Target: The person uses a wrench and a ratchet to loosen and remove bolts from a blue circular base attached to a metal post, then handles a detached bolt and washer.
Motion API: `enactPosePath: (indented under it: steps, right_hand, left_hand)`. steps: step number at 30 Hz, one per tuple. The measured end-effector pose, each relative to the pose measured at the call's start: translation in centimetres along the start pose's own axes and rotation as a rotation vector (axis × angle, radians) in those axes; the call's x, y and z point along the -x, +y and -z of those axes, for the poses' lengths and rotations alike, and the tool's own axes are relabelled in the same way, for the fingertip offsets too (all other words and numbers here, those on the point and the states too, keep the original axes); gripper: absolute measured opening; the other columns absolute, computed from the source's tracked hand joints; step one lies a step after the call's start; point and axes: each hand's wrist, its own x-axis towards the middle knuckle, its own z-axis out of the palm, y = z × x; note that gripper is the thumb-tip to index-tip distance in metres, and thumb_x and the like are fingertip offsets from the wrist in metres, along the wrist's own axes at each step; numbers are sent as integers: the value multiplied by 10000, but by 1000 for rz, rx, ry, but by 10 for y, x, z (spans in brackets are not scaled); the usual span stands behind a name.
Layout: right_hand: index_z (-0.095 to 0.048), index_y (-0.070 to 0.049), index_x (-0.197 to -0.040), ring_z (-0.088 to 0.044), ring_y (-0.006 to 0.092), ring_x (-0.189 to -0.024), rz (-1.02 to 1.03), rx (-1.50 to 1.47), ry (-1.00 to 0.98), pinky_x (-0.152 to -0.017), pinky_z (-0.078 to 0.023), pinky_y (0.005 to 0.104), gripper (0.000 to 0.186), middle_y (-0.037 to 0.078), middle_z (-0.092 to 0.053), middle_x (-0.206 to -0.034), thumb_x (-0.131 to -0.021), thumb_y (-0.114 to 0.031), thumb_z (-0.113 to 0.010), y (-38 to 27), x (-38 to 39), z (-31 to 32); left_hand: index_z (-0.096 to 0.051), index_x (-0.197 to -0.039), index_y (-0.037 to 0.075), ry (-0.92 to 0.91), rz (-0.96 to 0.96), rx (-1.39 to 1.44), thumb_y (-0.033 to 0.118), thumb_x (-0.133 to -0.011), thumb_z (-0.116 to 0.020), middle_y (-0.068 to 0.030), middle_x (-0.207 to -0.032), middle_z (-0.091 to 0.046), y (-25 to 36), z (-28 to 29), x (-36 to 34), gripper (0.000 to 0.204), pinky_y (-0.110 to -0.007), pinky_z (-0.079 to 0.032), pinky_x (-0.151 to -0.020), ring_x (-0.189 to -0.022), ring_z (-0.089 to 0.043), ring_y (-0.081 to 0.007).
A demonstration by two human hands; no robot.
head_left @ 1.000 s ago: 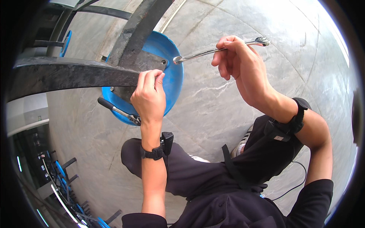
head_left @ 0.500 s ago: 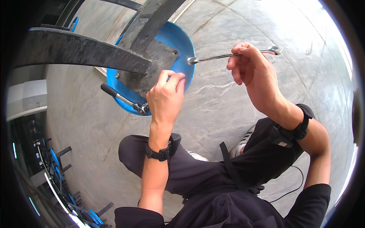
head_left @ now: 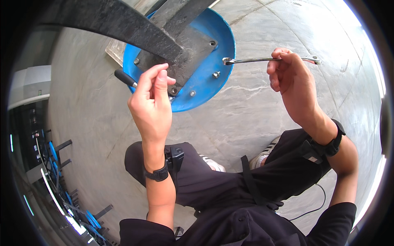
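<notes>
My right hand [head_left: 293, 80] grips a silver double-ended wrench [head_left: 250, 60] between thumb and fingers, held level to the right of a blue round seat or disc [head_left: 225, 37]. My left hand [head_left: 152, 98] hovers over the disc's near left edge, fingers loosely bent and apart, with nothing visible in them. Behind it lies a ratchet; its black handle [head_left: 124, 77] sticks out and most of the rest is hidden. On the disc sits a dark metal plate [head_left: 193, 57] with bolts or holes at its corners. A loose bolt [head_left: 216, 74] and a small metal piece [head_left: 192, 93] lie on the blue surface.
Thick black metal legs [head_left: 111, 24] rise from the plate toward the upper left. Grey tiled floor [head_left: 254, 106] surrounds the disc. My crossed legs [head_left: 217, 184] are close in front. Blue and black frames [head_left: 55, 160] stand in a row at far left.
My left hand has drawn left and opened out from a closed shape; a bolt and small metal piece now show on the disc. The view has shifted, and the wrench remains in my right hand.
</notes>
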Motion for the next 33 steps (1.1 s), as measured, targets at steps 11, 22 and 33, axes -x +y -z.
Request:
enactPosePath:
  steps: [11,22,33]
  right_hand:
    - [-568,-89,-970,-461,101,-558,-55,26,-138,-535,-356,229,192,32,-589,-738,-972,-229,-436,11,-4,-2]
    - [-549,-82,-986,-478,112,-539,42,90,-137,-509,-361,225,198,49,-574,-704,-990,-225,-411,17,-14,-11]
    - [-502,-99,-886,-476,114,-511,180,2,25,-467,-373,227,214,40,-555,-705,-1004,-273,-465,18,-33,-14]
  left_hand:
    - [-563,-879,35,58,593,1924,234,-993,-435,-56,-828,-554,-29,25,0,263,-310,-409,-698,-757,-495,-179]
    - [-464,-767,133,358,596,1537,204,-964,-500,5,-780,-519,-52,52,-6,213,-272,-382,-571,-679,-486,-138]
    - [-477,-1320,52,341,793,1202,397,-1022,-402,-66,-1293,-532,-122,20,-4,461,-384,-408,-1010,-1171,-521,-224]
